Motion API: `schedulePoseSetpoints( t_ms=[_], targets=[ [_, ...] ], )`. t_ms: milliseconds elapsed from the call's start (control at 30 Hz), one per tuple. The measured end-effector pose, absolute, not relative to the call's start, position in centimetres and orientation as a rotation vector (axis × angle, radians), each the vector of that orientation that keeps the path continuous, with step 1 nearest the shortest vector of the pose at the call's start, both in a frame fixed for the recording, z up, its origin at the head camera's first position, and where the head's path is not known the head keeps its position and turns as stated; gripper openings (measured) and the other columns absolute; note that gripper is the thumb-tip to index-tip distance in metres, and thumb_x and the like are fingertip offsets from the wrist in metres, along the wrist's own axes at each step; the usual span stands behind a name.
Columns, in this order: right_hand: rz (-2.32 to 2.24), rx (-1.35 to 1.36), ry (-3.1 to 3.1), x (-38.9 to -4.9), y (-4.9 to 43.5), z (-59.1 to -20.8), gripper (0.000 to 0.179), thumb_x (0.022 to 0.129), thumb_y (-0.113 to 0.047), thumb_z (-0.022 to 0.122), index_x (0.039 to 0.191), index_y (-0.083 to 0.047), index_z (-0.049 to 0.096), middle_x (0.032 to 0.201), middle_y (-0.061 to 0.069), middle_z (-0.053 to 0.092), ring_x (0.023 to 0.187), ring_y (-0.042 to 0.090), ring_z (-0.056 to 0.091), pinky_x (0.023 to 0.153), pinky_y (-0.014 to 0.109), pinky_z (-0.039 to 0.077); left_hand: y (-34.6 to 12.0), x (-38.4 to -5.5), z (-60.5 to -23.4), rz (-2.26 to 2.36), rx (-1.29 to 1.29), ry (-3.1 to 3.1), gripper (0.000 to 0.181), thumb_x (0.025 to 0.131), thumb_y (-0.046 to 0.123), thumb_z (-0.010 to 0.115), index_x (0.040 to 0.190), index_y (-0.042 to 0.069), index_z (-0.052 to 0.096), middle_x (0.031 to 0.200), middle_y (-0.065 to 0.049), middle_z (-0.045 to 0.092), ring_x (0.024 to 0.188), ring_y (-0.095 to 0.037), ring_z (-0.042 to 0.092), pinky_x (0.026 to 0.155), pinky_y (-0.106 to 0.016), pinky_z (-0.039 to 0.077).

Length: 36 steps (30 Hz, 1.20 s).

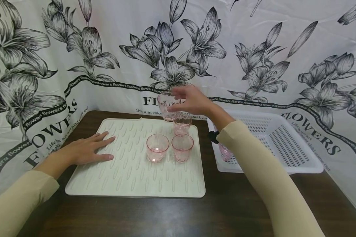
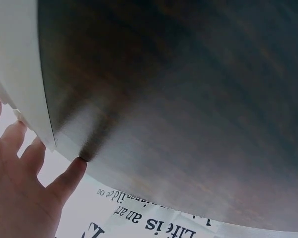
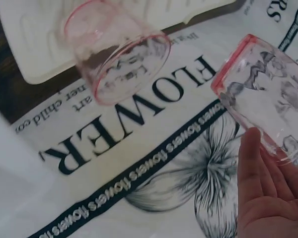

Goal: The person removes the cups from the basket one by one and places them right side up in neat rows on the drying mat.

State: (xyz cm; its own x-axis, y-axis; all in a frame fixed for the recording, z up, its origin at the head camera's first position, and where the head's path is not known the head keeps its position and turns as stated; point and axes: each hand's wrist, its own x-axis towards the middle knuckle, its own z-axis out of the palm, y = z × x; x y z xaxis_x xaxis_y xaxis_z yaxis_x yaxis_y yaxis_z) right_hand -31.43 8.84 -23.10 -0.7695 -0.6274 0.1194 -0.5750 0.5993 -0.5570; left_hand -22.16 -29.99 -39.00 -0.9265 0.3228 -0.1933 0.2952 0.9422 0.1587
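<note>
My right hand (image 1: 193, 101) holds a clear pink-rimmed glass (image 1: 165, 112) in the air over the back of a cream drying mat (image 1: 124, 177). In the right wrist view the fingers lie along the side of this glass (image 3: 270, 89). Below it on the mat stands another pink glass (image 1: 182, 125), partly overlapped by the held one. Two more, a left glass (image 1: 157, 149) and a right glass (image 1: 182, 149), stand side by side nearer the front. My left hand (image 1: 86, 150) rests with spread fingers on the mat's left edge.
A white perforated basket (image 1: 296, 166) stands on the right of the dark table (image 1: 154, 217), partly behind my right forearm. Inside it is a pink glass (image 1: 224, 153). A white cloth with printed flowers (image 1: 173, 74) hangs close behind the table.
</note>
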Motion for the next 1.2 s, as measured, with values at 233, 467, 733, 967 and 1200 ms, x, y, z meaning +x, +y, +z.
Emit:
schedulePoseSetpoints(
  t_ms=[233, 467, 733, 967, 1200],
  targets=[
    [-0.891, -1.016, 2.662, -31.7, 7.0, -24.2, 0.081, 0.086, -0.029, 0.079, 0.151, -0.001, 0.040, 0.145, 0.014, 0.053, 0.130, 0.023, 0.054, 0.105, 0.033, 0.044, -29.9, -22.1, -39.0, 0.185, 0.463, 2.872, 0.091, 0.088, 0.076, 0.048, 0.157, 0.018, 0.033, 0.163, -0.021, 0.020, 0.144, -0.051, 0.021, 0.102, -0.076, 0.025],
    [-0.853, -0.998, 2.651, -32.1, 5.5, -25.1, 0.080, 0.085, -0.026, 0.078, 0.151, -0.004, 0.040, 0.145, 0.014, 0.053, 0.129, 0.022, 0.054, 0.105, 0.032, 0.043, -29.9, -22.2, -39.1, 0.166, 0.457, 2.880, 0.093, 0.087, 0.078, 0.047, 0.156, 0.017, 0.034, 0.162, -0.022, 0.020, 0.144, -0.051, 0.022, 0.101, -0.074, 0.029],
    [-0.839, -0.938, 2.600, -32.7, 4.4, -25.9, 0.081, 0.084, -0.018, 0.076, 0.152, 0.000, 0.036, 0.122, 0.016, 0.054, 0.080, 0.020, 0.054, 0.071, 0.031, 0.052, -29.9, -22.1, -39.0, 0.157, 0.453, 2.892, 0.093, 0.087, 0.078, 0.047, 0.156, 0.017, 0.034, 0.162, -0.022, 0.021, 0.144, -0.051, 0.022, 0.102, -0.074, 0.028],
    [-0.713, -0.948, 2.614, -33.0, 3.7, -26.4, 0.082, 0.084, -0.014, 0.073, 0.152, 0.003, 0.032, 0.128, 0.018, 0.055, 0.113, 0.023, 0.054, 0.092, 0.030, 0.045, -29.9, -22.1, -39.0, 0.155, 0.461, 2.897, 0.092, 0.087, 0.078, 0.047, 0.156, 0.017, 0.035, 0.162, -0.022, 0.022, 0.144, -0.051, 0.023, 0.101, -0.074, 0.028],
    [-0.676, -0.862, 2.576, -32.9, 3.3, -26.9, 0.080, 0.084, -0.016, 0.077, 0.151, -0.001, 0.036, 0.144, 0.017, 0.049, 0.130, 0.026, 0.050, 0.104, 0.036, 0.044, -29.9, -22.2, -39.2, 0.177, 0.451, 2.892, 0.093, 0.086, 0.078, 0.047, 0.156, 0.018, 0.034, 0.162, -0.021, 0.020, 0.144, -0.050, 0.022, 0.102, -0.076, 0.025]
  ],
)
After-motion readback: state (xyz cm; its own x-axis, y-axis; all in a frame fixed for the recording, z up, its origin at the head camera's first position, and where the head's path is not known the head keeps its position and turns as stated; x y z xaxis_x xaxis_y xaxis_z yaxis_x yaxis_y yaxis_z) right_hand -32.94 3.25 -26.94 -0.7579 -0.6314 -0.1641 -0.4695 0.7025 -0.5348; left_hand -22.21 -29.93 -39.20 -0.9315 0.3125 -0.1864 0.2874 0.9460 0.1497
